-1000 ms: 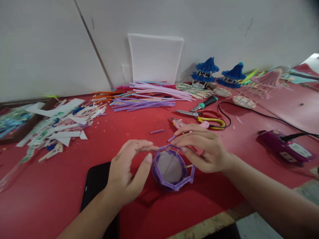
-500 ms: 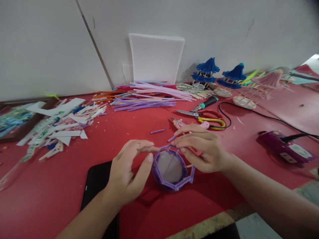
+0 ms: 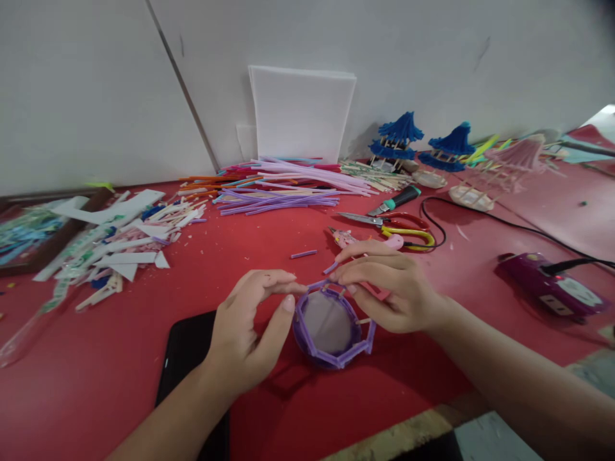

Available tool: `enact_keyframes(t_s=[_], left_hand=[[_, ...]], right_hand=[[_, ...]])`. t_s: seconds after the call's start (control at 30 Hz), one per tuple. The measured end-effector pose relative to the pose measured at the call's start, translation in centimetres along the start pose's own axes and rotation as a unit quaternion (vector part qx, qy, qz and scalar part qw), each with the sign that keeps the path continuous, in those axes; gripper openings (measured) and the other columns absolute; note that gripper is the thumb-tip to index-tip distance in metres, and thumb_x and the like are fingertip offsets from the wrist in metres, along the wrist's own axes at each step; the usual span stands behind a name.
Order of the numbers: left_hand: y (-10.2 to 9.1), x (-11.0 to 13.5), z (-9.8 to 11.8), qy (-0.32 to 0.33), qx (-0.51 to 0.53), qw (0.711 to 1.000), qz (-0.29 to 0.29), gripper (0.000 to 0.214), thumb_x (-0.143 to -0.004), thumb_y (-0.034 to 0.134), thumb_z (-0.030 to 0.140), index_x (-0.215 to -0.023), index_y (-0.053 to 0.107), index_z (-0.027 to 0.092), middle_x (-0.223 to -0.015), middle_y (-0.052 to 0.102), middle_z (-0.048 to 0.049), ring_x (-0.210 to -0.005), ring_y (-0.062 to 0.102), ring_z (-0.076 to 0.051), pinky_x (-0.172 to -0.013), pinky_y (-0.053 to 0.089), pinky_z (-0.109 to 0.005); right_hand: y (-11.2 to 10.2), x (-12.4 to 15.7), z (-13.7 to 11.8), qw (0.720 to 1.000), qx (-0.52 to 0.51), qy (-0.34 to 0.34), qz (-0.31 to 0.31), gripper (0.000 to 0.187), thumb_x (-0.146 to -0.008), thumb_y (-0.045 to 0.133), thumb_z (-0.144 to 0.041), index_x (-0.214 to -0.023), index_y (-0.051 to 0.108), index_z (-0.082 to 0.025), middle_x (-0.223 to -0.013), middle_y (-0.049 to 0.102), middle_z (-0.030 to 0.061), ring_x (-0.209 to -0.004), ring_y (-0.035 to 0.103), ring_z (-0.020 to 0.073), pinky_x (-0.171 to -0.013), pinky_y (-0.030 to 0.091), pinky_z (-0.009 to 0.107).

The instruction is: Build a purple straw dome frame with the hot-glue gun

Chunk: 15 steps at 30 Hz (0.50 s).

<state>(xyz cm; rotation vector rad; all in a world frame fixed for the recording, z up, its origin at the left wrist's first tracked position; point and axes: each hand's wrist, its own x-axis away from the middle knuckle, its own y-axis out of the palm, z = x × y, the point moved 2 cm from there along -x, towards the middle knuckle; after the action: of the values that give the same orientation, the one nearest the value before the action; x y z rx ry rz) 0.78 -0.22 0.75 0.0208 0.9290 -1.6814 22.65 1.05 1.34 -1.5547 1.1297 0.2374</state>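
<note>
Head view: seeing a purple-rimmed piece (image 3: 329, 325) on the counter (image 3: 269, 240) towards 6 o'clock, seemingly edged from its 4 clockwise to 12, perhaps unfinished near 2. With left hand (image 3: 243, 326) loosely spread, touching at 11; with right hand (image 3: 398, 288) bent over 1, can't tell whether gripping.

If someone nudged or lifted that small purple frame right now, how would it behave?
The purple frame would probably feel light, as its rim looks made of thin strips. Its slender wooden posts suggest careful handling. Being low, wide and many-sided, it would likely slide rather than roll.
</note>
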Motion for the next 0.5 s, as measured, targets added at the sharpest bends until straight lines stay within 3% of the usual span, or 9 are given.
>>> enact_keyframes(t_s=[0.2,0.5], left_hand=[[-0.1,0.3,-0.5,-0.002,0.05,0.999,0.004,0.026,-0.087,0.052,0.01,-0.107,0.058,0.025,-0.103,0.067,-0.0029,-0.1,0.064,-0.017,-0.091,0.048,-0.033],[0.1,0.3,-0.8,-0.027,0.071,0.997,0.015,0.02,-0.089,0.053,0.014,-0.106,0.059,0.023,-0.101,0.062,-0.0045,-0.098,0.059,-0.018,-0.088,0.048,-0.035]], right_hand=[[0.1,0.3,0.5,0.996,-0.001,0.076,0.041,0.017,-0.086,0.051,-0.007,-0.095,0.059,-0.019,-0.085,0.067,0.0055,-0.085,0.062,0.0184,-0.079,0.052,0.034],[-0.2,0.3,1.1,0.956,-0.061,0.254,0.134,0.009,-0.091,0.047,-0.014,-0.092,0.052,-0.022,-0.061,0.053,-0.0046,-0.05,0.049,0.0106,-0.047,0.039,0.023]])
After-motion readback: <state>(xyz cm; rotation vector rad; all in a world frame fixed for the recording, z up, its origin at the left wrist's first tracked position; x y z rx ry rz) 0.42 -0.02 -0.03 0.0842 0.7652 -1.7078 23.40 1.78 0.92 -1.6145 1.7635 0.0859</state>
